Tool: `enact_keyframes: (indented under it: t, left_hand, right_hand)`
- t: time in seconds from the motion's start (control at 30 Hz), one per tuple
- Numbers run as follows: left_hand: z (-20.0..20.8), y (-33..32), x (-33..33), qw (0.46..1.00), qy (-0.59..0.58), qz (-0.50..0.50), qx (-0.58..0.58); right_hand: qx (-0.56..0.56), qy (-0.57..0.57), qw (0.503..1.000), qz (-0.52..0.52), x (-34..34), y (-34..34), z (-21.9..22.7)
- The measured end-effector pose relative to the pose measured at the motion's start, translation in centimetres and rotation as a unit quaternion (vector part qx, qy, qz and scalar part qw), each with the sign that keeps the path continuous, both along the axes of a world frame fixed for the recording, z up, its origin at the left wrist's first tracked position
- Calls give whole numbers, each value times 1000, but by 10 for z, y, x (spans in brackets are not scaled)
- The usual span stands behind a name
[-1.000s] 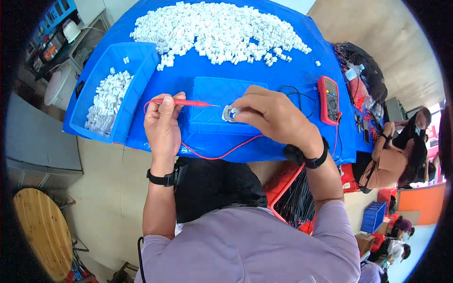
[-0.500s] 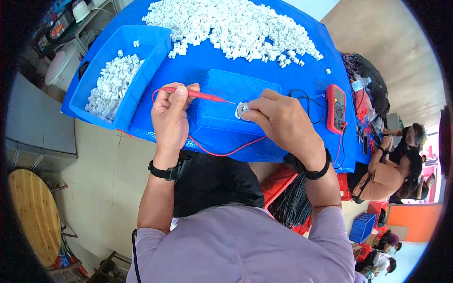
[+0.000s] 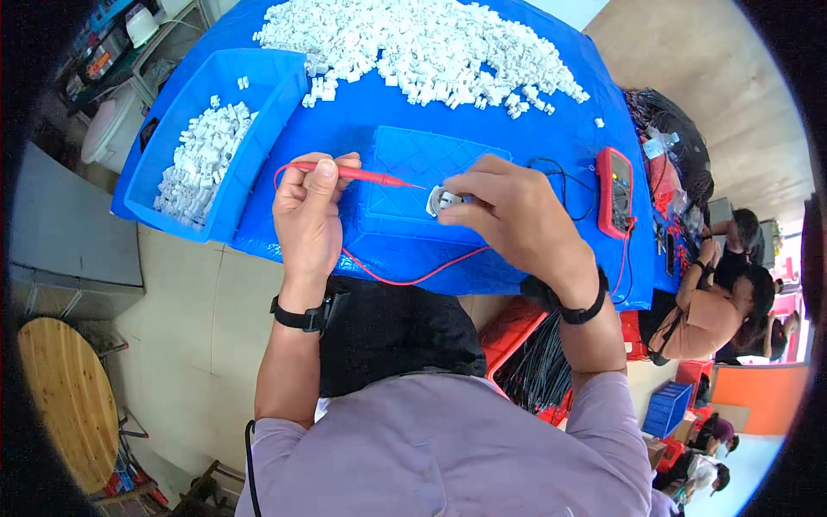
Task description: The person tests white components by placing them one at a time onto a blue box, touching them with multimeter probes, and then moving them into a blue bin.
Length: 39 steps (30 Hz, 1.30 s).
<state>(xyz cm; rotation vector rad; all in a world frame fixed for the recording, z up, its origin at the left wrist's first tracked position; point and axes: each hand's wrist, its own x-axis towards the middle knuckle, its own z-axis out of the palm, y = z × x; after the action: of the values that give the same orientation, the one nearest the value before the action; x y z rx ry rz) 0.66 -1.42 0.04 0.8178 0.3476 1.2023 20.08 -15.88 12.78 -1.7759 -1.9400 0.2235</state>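
My left hand (image 3: 307, 207) pinches a red multimeter test probe (image 3: 372, 177) between thumb and fingers. The thin metal tip points right and stops close to a small white part with a round metallic rim (image 3: 438, 200). My right hand (image 3: 517, 211) has thumb and fingertips closed on that part, which they partly cover; whether tip and part touch I cannot tell. Both hands are above a blue plastic crate (image 3: 405, 151) with a ribbed flat face. A red lead runs below the hands. To the right lies a red multimeter (image 3: 615, 191).
A large heap of white connector-like parts (image 3: 413, 52) covers the far side of the blue-covered table. At left stands a blue bin (image 3: 284, 90) partly filled with white parts (image 3: 202, 159). A black lead (image 3: 564, 194) curls beside the multimeter. Other people (image 3: 719, 310) sit at far right.
The small part has turned in my right fingers, showing more of its white body. My left hand and the probe have shifted only slightly.
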Motion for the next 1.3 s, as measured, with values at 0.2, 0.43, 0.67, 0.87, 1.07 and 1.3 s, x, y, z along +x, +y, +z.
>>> enact_keyframes:
  t: [0.2, 0.43, 0.67, 0.87, 1.07, 1.3]
  left_hand:
    - [4, 1, 2, 1000, -6, -20, 16]
    - [2, 1, 1, 1000, 4, -4, 12]
    - [2, -1, 1, 1000, 12, -3, 22]
    - [2, 0, 8, 999, 33, -28, 31]
    - [-2, 4, 2, 997, 45, -2, 55]
    - [-1, 2, 2, 997, 49, -5, 55]
  right_hand:
    - [124, 48, 991, -1, -3, -20, -29]
    - [181, -53, 982, 21, -1, -18, -33]
    - [173, -57, 980, 81, 11, -17, -33]
    - [189, -112, 974, 56, 6, -26, -39]
    - [282, -81, 956, -1, -3, -30, -55]
    - [205, 44, 924, -321, 65, -65, -51]
